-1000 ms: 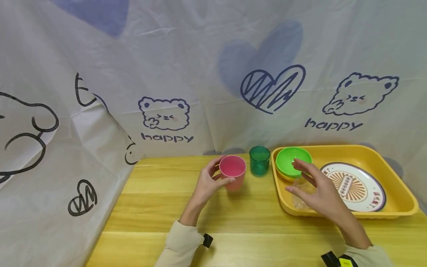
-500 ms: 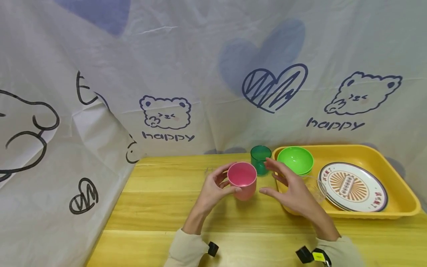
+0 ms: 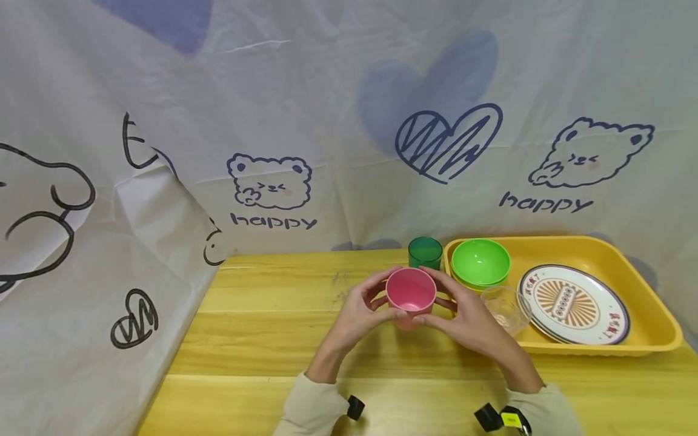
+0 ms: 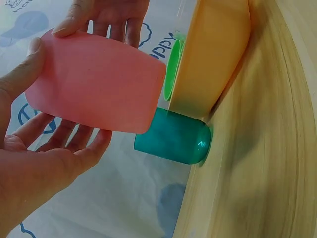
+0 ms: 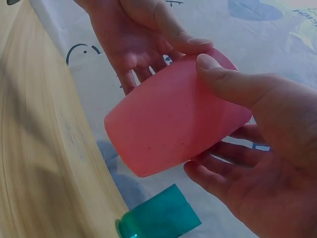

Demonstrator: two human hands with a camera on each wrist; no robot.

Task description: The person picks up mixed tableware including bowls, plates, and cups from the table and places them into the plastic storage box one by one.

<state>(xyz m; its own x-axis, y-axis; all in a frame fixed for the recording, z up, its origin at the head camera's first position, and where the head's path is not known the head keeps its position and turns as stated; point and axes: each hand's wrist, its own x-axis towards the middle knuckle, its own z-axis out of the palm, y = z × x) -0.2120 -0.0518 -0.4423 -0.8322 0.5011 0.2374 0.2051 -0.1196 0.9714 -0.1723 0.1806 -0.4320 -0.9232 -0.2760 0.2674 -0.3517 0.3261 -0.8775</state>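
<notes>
A pink cup (image 3: 411,292) is held between both hands above the table, its mouth up toward the head camera. My left hand (image 3: 360,312) grips its left side, thumb on the near face and fingers round behind. On the other side my right hand (image 3: 466,315) holds it in the same way, the two thumbs close together. In the left wrist view the cup's pink wall (image 4: 99,82) shows between the hands. Behind the cup a teal cup (image 3: 425,253) stands upright on the table; the pink cup and fingers hide its lower part.
To the right lies a yellow tray (image 3: 660,339). Inside it are stacked bowls with a green one (image 3: 481,261) on top, a clear cup (image 3: 507,309) and white patterned plates (image 3: 575,303). A printed cloth (image 3: 338,121) hangs behind the wooden table (image 3: 251,339).
The right hand has moved left from over the tray and taken hold of the pink cup. My left hand has carried the cup to the right and nearer.
</notes>
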